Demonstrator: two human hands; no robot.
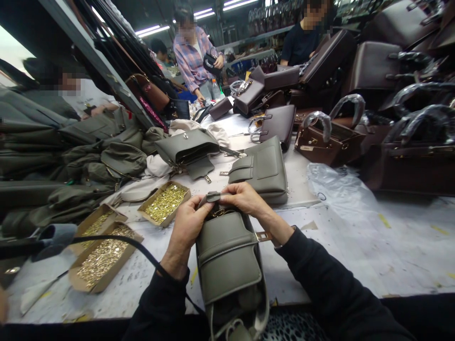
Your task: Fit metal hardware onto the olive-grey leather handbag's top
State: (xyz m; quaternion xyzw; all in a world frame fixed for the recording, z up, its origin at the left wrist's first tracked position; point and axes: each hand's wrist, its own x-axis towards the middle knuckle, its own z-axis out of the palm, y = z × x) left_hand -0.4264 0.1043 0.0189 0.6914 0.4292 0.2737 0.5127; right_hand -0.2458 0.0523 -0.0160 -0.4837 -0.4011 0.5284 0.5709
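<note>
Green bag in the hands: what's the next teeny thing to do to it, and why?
Maybe gently straighten the small strap piece: it looks curved, and the left hand and right hand pinch it from both sides, near the gold metal at the green bag's far end.

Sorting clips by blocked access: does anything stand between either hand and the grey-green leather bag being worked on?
Nothing visible does: the left hand and the right hand pinch a small grey-green leather tab at the far end of the bag. A thin black strap runs past the left wrist, clear of the fingers.
</note>
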